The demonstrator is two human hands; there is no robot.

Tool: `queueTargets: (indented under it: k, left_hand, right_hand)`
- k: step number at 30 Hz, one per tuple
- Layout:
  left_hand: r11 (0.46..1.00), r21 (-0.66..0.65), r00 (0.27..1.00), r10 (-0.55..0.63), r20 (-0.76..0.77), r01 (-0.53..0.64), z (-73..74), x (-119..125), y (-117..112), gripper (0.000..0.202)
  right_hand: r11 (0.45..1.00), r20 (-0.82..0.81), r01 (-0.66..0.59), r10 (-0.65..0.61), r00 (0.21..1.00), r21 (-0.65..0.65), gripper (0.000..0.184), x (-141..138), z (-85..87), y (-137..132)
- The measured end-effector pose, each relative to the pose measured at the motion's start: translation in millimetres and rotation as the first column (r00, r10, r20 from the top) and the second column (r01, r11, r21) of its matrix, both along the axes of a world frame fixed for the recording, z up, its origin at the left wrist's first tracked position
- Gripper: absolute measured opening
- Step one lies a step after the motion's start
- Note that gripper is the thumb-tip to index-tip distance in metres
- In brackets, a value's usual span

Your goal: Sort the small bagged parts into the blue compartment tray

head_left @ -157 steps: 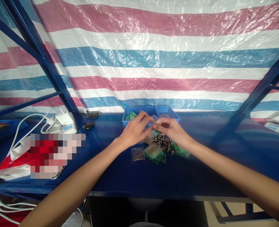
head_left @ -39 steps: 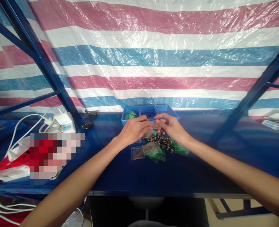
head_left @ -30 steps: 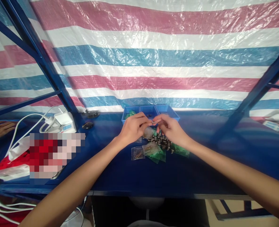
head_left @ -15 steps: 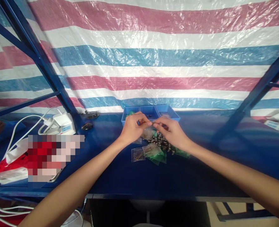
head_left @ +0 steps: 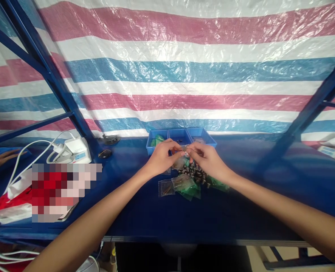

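Note:
My left hand (head_left: 163, 155) and my right hand (head_left: 207, 156) meet over the middle of the table, fingertips pinched close together. Between them is a small, shiny piece that looks like a clear plastic bag (head_left: 186, 148), mostly covered by the fingers. Right below lies a pile of small dark metal parts (head_left: 194, 173). In front of the pile, a clear bag with thin brass-coloured pieces (head_left: 166, 187) lies flat. Beside it are green plastic bags (head_left: 194, 190), and more green bags (head_left: 218, 183) lie under my right wrist.
Behind my hands stands a blue three-part tray (head_left: 202, 136), with green bags in its left part. On the left are a black mouse (head_left: 104, 153), a white power strip (head_left: 78, 149) with cables, and a blurred-out red item. Another person's hand (head_left: 3, 159) shows at the far left.
My fingertips have shifted a little, and the piece between them shows more broadly instead of as a thin edge. The other person's hand at the left has stretched out to the right.

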State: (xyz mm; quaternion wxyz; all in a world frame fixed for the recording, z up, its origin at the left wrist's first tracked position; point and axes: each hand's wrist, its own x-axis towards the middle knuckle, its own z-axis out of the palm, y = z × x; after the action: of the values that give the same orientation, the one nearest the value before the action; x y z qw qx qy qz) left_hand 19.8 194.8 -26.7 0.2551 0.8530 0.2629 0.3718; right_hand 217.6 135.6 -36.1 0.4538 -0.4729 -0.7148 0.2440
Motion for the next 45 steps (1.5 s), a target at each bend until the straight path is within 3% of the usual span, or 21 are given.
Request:
queueTargets:
  k: [9, 19, 27, 31, 37, 40, 45]
  left_hand:
    - [1.0, -0.022, 0.999, 0.014, 0.028, -0.014, -1.2, 0.5, 3.4, 0.016]
    - [0.996, 0.084, 1.0, 0.011, 0.002, -0.011, -0.4, 0.2, 0.2, 0.005]
    - [0.995, 0.092, 0.998, -0.037, -0.05, 0.041, -3.5, 0.3, -2.9, 0.013]
    - [0.997, 0.061, 0.997, -0.052, -0.064, 0.056, -6.9, 0.4, -4.0, 0.006]
    - [0.996, 0.037, 0.995, -0.077, -0.063, 0.08, -5.8, 1.0, -6.5, 0.014]
    - [0.998, 0.024, 0.998, -0.055, -0.035, 0.055, -4.9, 1.4, -6.3, 0.023]
    - [0.99, 0.137, 0.999, 0.033, 0.006, -0.033, -3.9, -0.6, -4.1, 0.031]
  right_hand:
    - [0.999, -0.05, -0.029, 0.028, 0.998, -0.032, 0.021, 0.1, -2.6, 2.6]
    - [0.998, -0.034, -0.056, 0.055, 0.998, -0.015, 0.023, 0.2, -4.3, 2.4]
    - [0.999, 0.007, -0.05, 0.05, 0.999, -0.007, 0.025, -0.6, -0.7, 0.2]
    - [0.994, 0.135, -0.008, -0.007, 0.991, 0.108, 0.025, -0.7, -2.9, 1.2]
    - [0.966, 0.263, 0.017, -0.086, 0.961, 0.257, 0.026, -2.2, -3.6, 0.3]
    - [0.979, 0.22, 0.026, -0.071, 0.973, 0.2, 0.027, -2.5, -1.2, 0.1]
    - [0.996, -0.048, -0.019, 0.015, 0.999, -0.083, 0.028, 3.1, -4.2, 6.7]
